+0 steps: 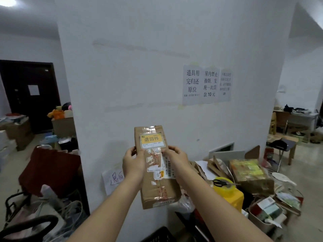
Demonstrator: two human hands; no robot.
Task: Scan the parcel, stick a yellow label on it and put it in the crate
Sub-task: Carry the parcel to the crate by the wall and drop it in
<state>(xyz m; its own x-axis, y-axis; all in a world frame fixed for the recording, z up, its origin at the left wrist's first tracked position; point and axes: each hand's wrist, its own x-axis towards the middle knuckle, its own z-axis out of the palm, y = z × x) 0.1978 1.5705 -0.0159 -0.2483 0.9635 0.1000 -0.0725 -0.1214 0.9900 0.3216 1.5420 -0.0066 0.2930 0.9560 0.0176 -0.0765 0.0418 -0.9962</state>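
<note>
I hold a long brown cardboard parcel (157,187) up in front of a white wall, its far end raised. A yellow label (152,139) is stuck near that far end, and a white barcode label (168,167) lies on its right side. My left hand (133,163) grips the left edge of the parcel. On the right edge sits my right hand (176,157), its thumb on the top face just under the yellow label. The rim of a dark crate (160,234) shows at the bottom edge, below the parcel.
A cluttered table at right holds a yellow-wrapped box (250,173), a yellow tape dispenser (229,193) with black scissors (221,182) on it, and cardboard scraps. A dark red cloth (50,168) covers something at left, above cables and a chair. The white wall (139,84) stands close ahead.
</note>
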